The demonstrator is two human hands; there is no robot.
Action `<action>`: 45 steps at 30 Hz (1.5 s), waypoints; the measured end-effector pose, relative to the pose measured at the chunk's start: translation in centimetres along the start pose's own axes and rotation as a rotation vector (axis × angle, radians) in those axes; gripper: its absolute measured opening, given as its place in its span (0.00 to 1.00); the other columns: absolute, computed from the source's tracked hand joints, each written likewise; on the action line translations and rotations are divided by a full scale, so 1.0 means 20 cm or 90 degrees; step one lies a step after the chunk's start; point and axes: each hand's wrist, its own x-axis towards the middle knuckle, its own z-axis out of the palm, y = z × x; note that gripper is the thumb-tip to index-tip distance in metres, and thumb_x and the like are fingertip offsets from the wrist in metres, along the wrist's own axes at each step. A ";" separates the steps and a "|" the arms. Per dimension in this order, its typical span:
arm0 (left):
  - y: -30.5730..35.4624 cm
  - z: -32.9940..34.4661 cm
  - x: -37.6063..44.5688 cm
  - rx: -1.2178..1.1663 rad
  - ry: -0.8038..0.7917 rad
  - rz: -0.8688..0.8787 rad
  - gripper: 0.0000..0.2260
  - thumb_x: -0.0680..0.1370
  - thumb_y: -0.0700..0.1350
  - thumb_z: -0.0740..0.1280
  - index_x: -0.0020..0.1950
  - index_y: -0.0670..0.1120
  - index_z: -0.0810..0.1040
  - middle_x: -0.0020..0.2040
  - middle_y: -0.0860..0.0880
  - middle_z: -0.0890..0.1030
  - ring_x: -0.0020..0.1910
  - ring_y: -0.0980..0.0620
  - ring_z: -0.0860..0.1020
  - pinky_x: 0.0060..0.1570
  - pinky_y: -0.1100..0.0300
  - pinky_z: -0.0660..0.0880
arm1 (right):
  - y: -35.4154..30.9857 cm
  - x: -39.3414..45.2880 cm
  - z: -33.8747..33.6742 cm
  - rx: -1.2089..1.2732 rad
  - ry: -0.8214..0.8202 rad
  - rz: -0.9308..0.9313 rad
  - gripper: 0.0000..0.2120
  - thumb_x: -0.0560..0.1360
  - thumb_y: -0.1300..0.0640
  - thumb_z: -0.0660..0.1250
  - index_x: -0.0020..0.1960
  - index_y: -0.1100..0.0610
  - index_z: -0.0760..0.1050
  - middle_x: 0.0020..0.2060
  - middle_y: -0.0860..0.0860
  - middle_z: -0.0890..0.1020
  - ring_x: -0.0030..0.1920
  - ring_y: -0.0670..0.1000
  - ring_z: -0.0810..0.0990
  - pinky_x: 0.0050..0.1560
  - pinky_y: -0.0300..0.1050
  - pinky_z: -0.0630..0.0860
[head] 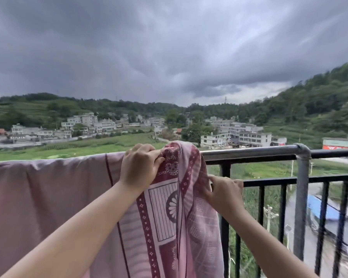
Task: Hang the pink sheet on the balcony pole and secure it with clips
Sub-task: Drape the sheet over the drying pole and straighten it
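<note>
The pink sheet [48, 197] hangs over the silver balcony pole [249, 151], covering it from the left edge to the middle. Its right end is bunched, showing a dark red patterned border [169, 207]. My left hand [141, 167] pinches the patterned fabric at the top of the pole. My right hand [225, 191] grips the sheet's right edge lower down, beside the black railing. No clips are in view.
A black railing [261, 207] with vertical bars runs under the pole. A thick grey post [302, 197] joins the pole at the right. Beyond are fields, houses, a road far below and dark clouds.
</note>
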 end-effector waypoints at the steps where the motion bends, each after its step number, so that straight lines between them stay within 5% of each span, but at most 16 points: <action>1: 0.02 0.00 0.00 0.010 0.013 -0.008 0.05 0.66 0.40 0.75 0.39 0.41 0.83 0.37 0.44 0.83 0.38 0.41 0.80 0.40 0.48 0.77 | -0.02 -0.01 0.01 0.071 -0.074 0.031 0.17 0.70 0.41 0.64 0.47 0.54 0.80 0.36 0.51 0.84 0.34 0.49 0.77 0.39 0.41 0.62; 3: 0.05 -0.01 -0.01 0.036 0.019 -0.013 0.04 0.63 0.37 0.76 0.35 0.40 0.83 0.32 0.44 0.82 0.36 0.41 0.79 0.37 0.49 0.76 | -0.05 -0.02 0.01 0.166 -0.110 0.077 0.13 0.71 0.47 0.66 0.45 0.56 0.81 0.36 0.51 0.84 0.31 0.48 0.74 0.35 0.38 0.66; 7: 0.07 -0.05 -0.01 0.054 0.026 -0.024 0.04 0.63 0.34 0.75 0.31 0.37 0.81 0.29 0.43 0.78 0.33 0.43 0.76 0.37 0.52 0.73 | 0.02 0.01 -0.11 0.125 0.052 0.102 0.10 0.71 0.60 0.65 0.34 0.62 0.80 0.26 0.55 0.79 0.28 0.55 0.74 0.37 0.50 0.75; 11: 0.15 -0.06 0.10 -0.015 0.035 -0.025 0.05 0.72 0.34 0.67 0.38 0.35 0.79 0.35 0.41 0.79 0.32 0.48 0.72 0.37 0.56 0.69 | 0.17 0.19 -0.37 0.120 0.165 0.159 0.08 0.69 0.65 0.64 0.33 0.65 0.78 0.23 0.55 0.75 0.28 0.54 0.72 0.22 0.37 0.63; 16: 0.27 -0.01 0.37 -0.017 0.026 -0.047 0.10 0.78 0.33 0.55 0.45 0.37 0.76 0.48 0.42 0.79 0.35 0.49 0.72 0.29 0.64 0.65 | 0.21 0.53 -0.56 -0.008 0.183 0.084 0.09 0.72 0.66 0.60 0.43 0.68 0.78 0.39 0.64 0.81 0.36 0.56 0.74 0.27 0.38 0.60; 19: 0.29 0.07 0.56 0.048 0.009 -0.033 0.09 0.78 0.32 0.55 0.51 0.37 0.74 0.53 0.40 0.76 0.41 0.44 0.79 0.34 0.60 0.73 | 0.23 0.74 -0.58 -0.026 0.113 0.015 0.13 0.75 0.59 0.59 0.54 0.68 0.71 0.41 0.61 0.79 0.39 0.55 0.75 0.36 0.40 0.69; 21: 0.29 0.13 0.66 0.078 -0.035 -0.044 0.12 0.77 0.32 0.55 0.58 0.36 0.71 0.57 0.38 0.74 0.49 0.41 0.78 0.46 0.55 0.77 | 0.25 0.87 -0.53 -0.026 -0.007 -0.001 0.24 0.75 0.51 0.60 0.65 0.62 0.60 0.48 0.59 0.77 0.52 0.58 0.76 0.55 0.50 0.73; 23: 0.27 0.21 0.74 0.061 -0.099 -0.080 0.13 0.77 0.37 0.57 0.60 0.36 0.69 0.57 0.38 0.75 0.53 0.41 0.76 0.57 0.51 0.73 | 0.29 0.97 -0.47 -0.060 -0.140 -0.010 0.35 0.74 0.47 0.59 0.72 0.57 0.42 0.63 0.58 0.71 0.65 0.58 0.68 0.71 0.54 0.57; 25: 0.26 0.28 0.75 0.017 -0.210 -0.102 0.12 0.78 0.44 0.59 0.57 0.39 0.71 0.52 0.41 0.77 0.49 0.44 0.76 0.53 0.52 0.75 | 0.35 1.02 -0.41 -0.062 -0.266 -0.020 0.38 0.75 0.49 0.60 0.72 0.56 0.37 0.68 0.58 0.67 0.67 0.56 0.66 0.70 0.50 0.58; 28: 0.31 0.32 0.68 -0.072 -0.361 -0.082 0.14 0.79 0.49 0.56 0.39 0.42 0.73 0.36 0.49 0.75 0.32 0.54 0.70 0.35 0.64 0.69 | 0.46 0.96 -0.36 -0.123 -0.380 -0.061 0.30 0.75 0.49 0.59 0.71 0.59 0.53 0.70 0.56 0.64 0.68 0.55 0.64 0.70 0.50 0.61; 31: 0.42 0.29 0.57 -0.167 -0.392 -0.015 0.17 0.79 0.50 0.57 0.42 0.39 0.76 0.34 0.50 0.75 0.29 0.54 0.71 0.31 0.65 0.69 | 0.59 0.80 -0.42 -0.085 -0.346 -0.100 0.20 0.76 0.49 0.58 0.58 0.64 0.73 0.57 0.59 0.78 0.56 0.57 0.77 0.59 0.50 0.73; 35: 0.57 0.26 0.42 -0.149 -0.289 0.111 0.15 0.76 0.53 0.63 0.51 0.42 0.79 0.46 0.49 0.82 0.40 0.50 0.79 0.41 0.56 0.79 | 0.74 0.44 -0.49 -0.063 -0.004 -0.054 0.27 0.68 0.36 0.57 0.41 0.60 0.77 0.38 0.55 0.81 0.37 0.53 0.78 0.39 0.44 0.72; 37: 0.61 0.29 0.35 -0.052 -0.226 0.151 0.15 0.75 0.53 0.64 0.51 0.42 0.78 0.49 0.47 0.81 0.45 0.48 0.79 0.45 0.55 0.79 | 0.78 0.26 -0.45 -0.160 0.091 0.034 0.37 0.60 0.27 0.56 0.46 0.60 0.74 0.41 0.56 0.79 0.42 0.55 0.77 0.43 0.47 0.72; 39: 0.62 0.32 0.30 -0.029 -0.161 0.157 0.14 0.75 0.51 0.64 0.54 0.42 0.77 0.52 0.47 0.81 0.51 0.46 0.79 0.48 0.54 0.77 | 0.78 0.15 -0.40 -0.162 0.019 0.168 0.40 0.58 0.27 0.60 0.49 0.62 0.71 0.44 0.57 0.77 0.46 0.56 0.76 0.46 0.49 0.74; 42: 0.61 0.32 0.28 -0.106 -0.132 0.133 0.13 0.75 0.48 0.65 0.54 0.42 0.79 0.52 0.47 0.82 0.51 0.47 0.80 0.47 0.56 0.76 | 0.84 0.14 -0.32 0.126 -0.087 0.280 0.16 0.68 0.44 0.69 0.30 0.55 0.72 0.28 0.48 0.76 0.30 0.47 0.74 0.31 0.39 0.70; 45: 0.61 0.31 0.29 -0.158 -0.108 0.129 0.10 0.74 0.45 0.67 0.50 0.41 0.82 0.48 0.45 0.83 0.47 0.45 0.80 0.44 0.55 0.77 | 0.96 0.19 -0.31 0.223 -0.058 0.271 0.18 0.69 0.64 0.67 0.21 0.56 0.70 0.19 0.48 0.71 0.24 0.46 0.68 0.30 0.41 0.66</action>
